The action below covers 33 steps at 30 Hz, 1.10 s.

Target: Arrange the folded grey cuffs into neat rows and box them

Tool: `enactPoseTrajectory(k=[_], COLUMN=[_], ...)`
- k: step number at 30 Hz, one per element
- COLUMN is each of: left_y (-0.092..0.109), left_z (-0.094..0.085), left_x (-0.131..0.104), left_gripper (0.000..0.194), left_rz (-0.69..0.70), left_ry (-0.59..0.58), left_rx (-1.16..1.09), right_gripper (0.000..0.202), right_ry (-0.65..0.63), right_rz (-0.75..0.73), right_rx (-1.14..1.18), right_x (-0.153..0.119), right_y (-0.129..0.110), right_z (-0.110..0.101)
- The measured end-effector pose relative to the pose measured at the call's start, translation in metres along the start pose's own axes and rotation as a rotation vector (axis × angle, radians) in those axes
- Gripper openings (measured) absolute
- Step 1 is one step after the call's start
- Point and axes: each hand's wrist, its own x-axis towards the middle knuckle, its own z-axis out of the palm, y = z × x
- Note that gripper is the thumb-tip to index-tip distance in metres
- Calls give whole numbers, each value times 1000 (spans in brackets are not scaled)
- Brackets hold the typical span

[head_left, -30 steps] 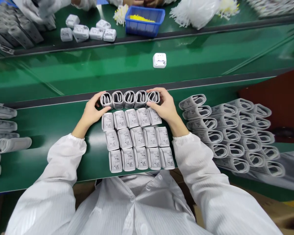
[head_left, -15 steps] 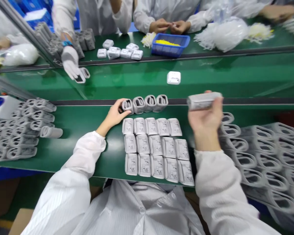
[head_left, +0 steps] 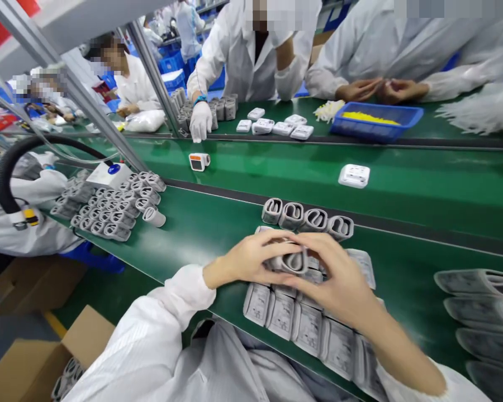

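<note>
A rolled grey cuff [head_left: 292, 261] is held between my two hands, its coiled end showing. My left hand [head_left: 251, 258] grips it from the left, and my right hand [head_left: 339, 273] wraps it from the right. Beneath and around them lie rows of flat-lying grey cuffs with printed faces [head_left: 308, 329], partly covered by my hands. Just beyond, a row of several upright rolled cuffs [head_left: 293, 216] stands along the table's far edge.
More rolled cuffs stand at the left [head_left: 117, 206] and right [head_left: 486, 324]. Across the green conveyor [head_left: 255, 167], a white device [head_left: 354, 175] and a device with a screen [head_left: 199, 162] lie. A co-worker's gloved hand [head_left: 201, 120] is near a blue basket [head_left: 377, 131] and white devices.
My left hand has left the standing row and joined my right hand on the cuff, which moved in from the right. The view has turned left. The co-worker's gloved hand has let go of the screen device.
</note>
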Motion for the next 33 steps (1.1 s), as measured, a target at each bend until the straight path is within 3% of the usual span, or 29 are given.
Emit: enactPoseTrajectory(k=[2,4,6,8,11,14,18,21,24,26,29,33], left_y=[9,14,17,22,32,39,34,26,25,29,38,46], left_z=[-19,-50,-86,-123,-166,-189,-201,-214,-237,-252,-266,-257], left_x=[-29,-67,-109,-146,-175,-170,-139,-124,-123,-128,-138,-151], left_gripper=[57,50,50,56,70,84,105,101,94,91,91,92], left_rz=[-109,-300,-553,-878,-1216,-1385,-1461,-1473,-1536,-1594,-1645,-1630], left_ry=[118,242,404,508,507,379,73,-120,-237,-264,-172,31], left_rx=[68,210,421,610,777,848,922,932,967,1007,1060,1007], right_gripper=[64,60,49,42,38,39,44,44,47,50,50,50], right_ry=[-32,15,179,424,692,797,750,721,748,757,736,719], right_rz=[-27,-4,88,226,475,641,682,721,728,729,744,754], right_rx=[13,-16,-60,-83,-134,-119,-88,-99,-70,-50,-57,-65], right_x=[-6,-17,-28,-37,-46,-52,-60,-63,-62,-61,-60,-61], right_y=[7,24,48,73,102,118,126,127,124,122,120,119], right_z=[-5,-19,-36,-50,-56,-51,-45,-44,-44,-43,-42,-43])
